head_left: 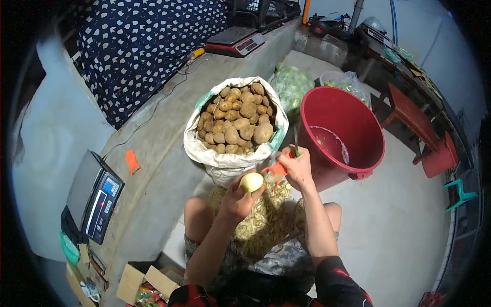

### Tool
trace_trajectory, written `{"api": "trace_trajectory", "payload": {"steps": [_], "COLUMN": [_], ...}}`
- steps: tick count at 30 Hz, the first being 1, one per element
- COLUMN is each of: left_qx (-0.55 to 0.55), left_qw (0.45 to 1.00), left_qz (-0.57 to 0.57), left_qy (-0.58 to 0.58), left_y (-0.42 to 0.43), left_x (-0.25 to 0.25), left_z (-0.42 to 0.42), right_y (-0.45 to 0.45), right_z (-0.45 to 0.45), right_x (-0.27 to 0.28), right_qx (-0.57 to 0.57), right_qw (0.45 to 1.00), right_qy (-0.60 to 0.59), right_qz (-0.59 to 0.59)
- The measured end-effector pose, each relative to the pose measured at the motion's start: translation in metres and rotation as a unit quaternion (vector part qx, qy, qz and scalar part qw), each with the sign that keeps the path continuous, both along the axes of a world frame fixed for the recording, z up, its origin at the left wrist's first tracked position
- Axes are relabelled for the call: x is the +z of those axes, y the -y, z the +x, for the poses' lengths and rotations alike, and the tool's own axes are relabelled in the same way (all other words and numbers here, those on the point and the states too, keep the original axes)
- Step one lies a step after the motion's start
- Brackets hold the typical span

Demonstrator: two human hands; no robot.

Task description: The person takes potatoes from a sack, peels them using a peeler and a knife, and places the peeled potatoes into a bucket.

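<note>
A pale, peeled potato (251,182) rests in my left hand (238,201), fingers closed around it from below. My right hand (297,166), just to the right, is shut on an orange tool (276,170) that looks like a peeler. A thin dark blade-like piece with a bit of green sticks up above that hand; its kind is unclear. In front of my hands stands a white sack (197,148) with its rim rolled down, full of unpeeled potatoes (240,115). Below my hands, peelings (263,217) lie heaped between my legs.
A large red tub (340,166) stands right of the sack, holding a little liquid. Bags of green produce (292,84) sit behind it. On the left ledge are a scale (94,197) and an orange piece (132,161); another scale (235,43) is farther back. An open carton (130,284) lies lower left.
</note>
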State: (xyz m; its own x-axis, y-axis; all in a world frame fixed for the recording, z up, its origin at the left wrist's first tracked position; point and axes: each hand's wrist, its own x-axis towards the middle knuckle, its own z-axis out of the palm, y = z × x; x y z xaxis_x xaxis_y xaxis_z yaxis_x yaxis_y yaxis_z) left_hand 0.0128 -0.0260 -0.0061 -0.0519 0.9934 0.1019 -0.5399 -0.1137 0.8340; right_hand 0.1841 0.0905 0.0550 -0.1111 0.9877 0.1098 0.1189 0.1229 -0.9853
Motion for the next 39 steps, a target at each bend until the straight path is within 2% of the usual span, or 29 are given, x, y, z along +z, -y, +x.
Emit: {"api": "trace_trajectory", "payload": {"steps": [1, 2, 4, 5, 6, 7, 8, 10, 12, 13, 14, 16, 17, 18, 20, 21, 22, 24, 26, 29, 33, 35, 36, 38, 39], "left_qx": [-0.001, -0.001, -0.03, -0.044, -0.047, -0.089, -0.129, -0.137, -0.076, -0.069, -0.068, -0.046, -0.028, -0.011, -0.05, -0.115, -0.108, -0.056, -0.029, -0.021, -0.036, -0.038, -0.036, -0.035, -0.046], "left_qw": [1.0, 0.999, 0.984, 0.97, 0.97, 0.941, 0.902, 0.913, 0.968, 0.966, 0.966, 0.974, 0.984, 0.992, 0.977, 0.94, 0.94, 0.97, 0.985, 0.986, 0.994, 0.995, 0.996, 0.996, 0.996], "left_qz": [-0.007, -0.013, 0.033, 0.004, 0.005, -0.013, -0.032, -0.029, 0.022, 0.003, -0.001, 0.029, 0.008, -0.015, -0.079, -0.021, -0.015, -0.011, -0.02, -0.004, 0.028, 0.045, 0.051, 0.057, 0.06], "left_qy": [0.017, 0.033, 0.172, 0.238, 0.237, 0.326, 0.41, 0.383, 0.237, 0.249, 0.248, 0.222, 0.174, 0.125, 0.19, 0.321, 0.322, 0.238, 0.17, 0.165, 0.095, 0.077, 0.07, 0.065, 0.046], "left_y": [0.002, 0.004, 0.007, 0.005, 0.004, 0.002, 0.0, -0.004, -0.004, 0.004, 0.005, 0.0, 0.0, 0.0, -0.001, -0.001, -0.004, -0.003, 0.0, 0.001, 0.003, 0.002, 0.002, 0.006, 0.007], "left_x": [0.012, 0.025, 0.032, 0.023, 0.022, 0.023, 0.022, 0.018, 0.02, 0.036, 0.029, 0.012, 0.02, 0.028, 0.037, 0.034, 0.024, 0.009, 0.007, 0.006, 0.008, 0.008, 0.01, 0.017, 0.022], "left_z": [0.001, 0.002, 0.006, 0.007, 0.006, 0.004, 0.001, 0.0, 0.006, 0.008, 0.008, 0.009, 0.007, 0.005, -0.004, -0.009, -0.009, -0.007, -0.006, -0.005, -0.007, -0.004, -0.002, 0.001, 0.0], "right_y": [0.016, 0.029, 0.032, 0.024, 0.01, -0.004, -0.003, 0.004, 0.028, 0.032, 0.035, 0.012, 0.001, -0.006, -0.011, -0.008, -0.01, -0.007, -0.006, -0.005, 0.028, 0.031, 0.023, -0.001, -0.004], "right_z": [-0.007, -0.011, -0.009, -0.007, -0.004, 0.004, 0.004, -0.002, -0.008, -0.009, -0.009, -0.002, 0.004, 0.01, 0.017, 0.017, 0.015, 0.012, 0.01, 0.007, -0.007, -0.005, -0.003, 0.008, 0.009], "right_x": [0.026, 0.048, 0.05, 0.04, 0.021, 0.0, 0.001, 0.013, 0.05, 0.055, 0.056, 0.025, 0.008, 0.001, -0.007, -0.002, 0.0, -0.002, -0.005, -0.007, 0.041, 0.052, 0.043, 0.006, 0.01], "right_qx": [0.006, -0.011, -0.026, -0.042, -0.057, -0.068, -0.07, -0.029, -0.017, -0.026, -0.037, -0.061, -0.065, -0.068, -0.058, -0.055, -0.047, -0.07, -0.067, -0.041, -0.006, -0.005, -0.007, -0.072, -0.077], "right_qw": [0.998, 0.981, 0.972, 0.982, 0.99, 0.986, 0.986, 1.0, 0.991, 0.98, 0.966, 0.985, 0.993, 0.993, 0.998, 0.998, 0.998, 0.992, 0.995, 0.995, 0.991, 0.968, 0.969, 0.979, 0.983], "right_qy": [0.027, 0.101, 0.141, 0.111, 0.082, 0.136, 0.136, -0.003, 0.074, 0.107, 0.139, 0.104, 0.062, 0.062, -0.015, 0.013, 0.014, 0.088, 0.074, 0.066, 0.039, 0.088, 0.089, 0.113, 0.124], "right_qz": [0.055, 0.163, 0.188, 0.145, 0.104, 0.07, 0.073, -0.008, 0.109, 0.162, 0.214, 0.126, 0.071, 0.075, 0.016, 0.034, 0.037, 0.049, 0.017, 0.07, 0.131, 0.233, 0.232, 0.154, 0.112]}}
